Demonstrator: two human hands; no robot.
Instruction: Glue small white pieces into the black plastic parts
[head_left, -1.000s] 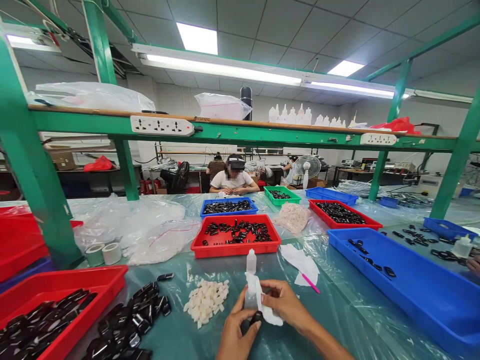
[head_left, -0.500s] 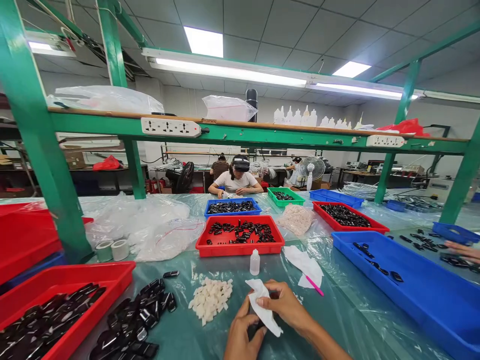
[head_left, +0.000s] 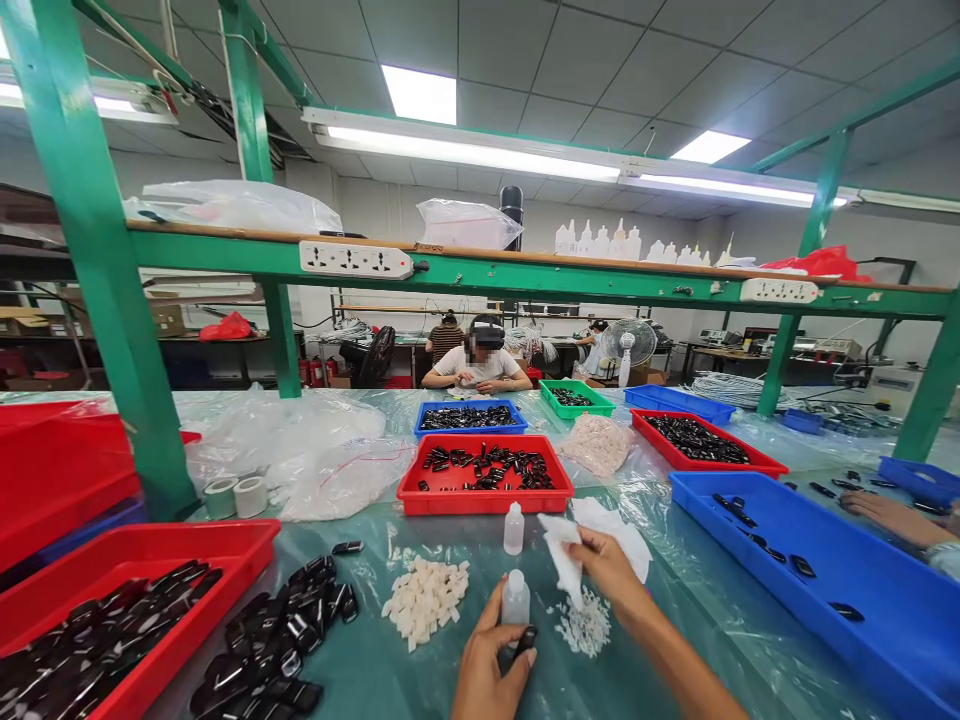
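My left hand [head_left: 491, 665] is closed around a small glossy black piece [head_left: 525, 642], partly hidden by the fingers. Right behind it stands a translucent squeeze bottle [head_left: 516, 598]; I cannot tell whether the index finger touches it. Pinched in my right hand [head_left: 609, 572] is a crumpled white wipe [head_left: 562, 552], held over a heap of small white bits [head_left: 586, 625]. A second small bottle [head_left: 514, 528] stands farther back. Left of my hands is a pile of cream-coloured chips [head_left: 426, 600], and beyond it a heap of black pieces [head_left: 289, 640].
Black pieces fill a red tray [head_left: 255, 545] at left and a red tray [head_left: 484, 505] ahead. A long blue tray [head_left: 750, 540] holds several at right, near a co-worker's hand [head_left: 889, 515]. Another white sheet [head_left: 619, 535] lies behind my right hand. A person [head_left: 480, 370] sits opposite.
My right hand has moved right with the wipe, away from the black piece in my left hand. The nearer bottle and the white bits now show. Another black piece appears in the blue tray.
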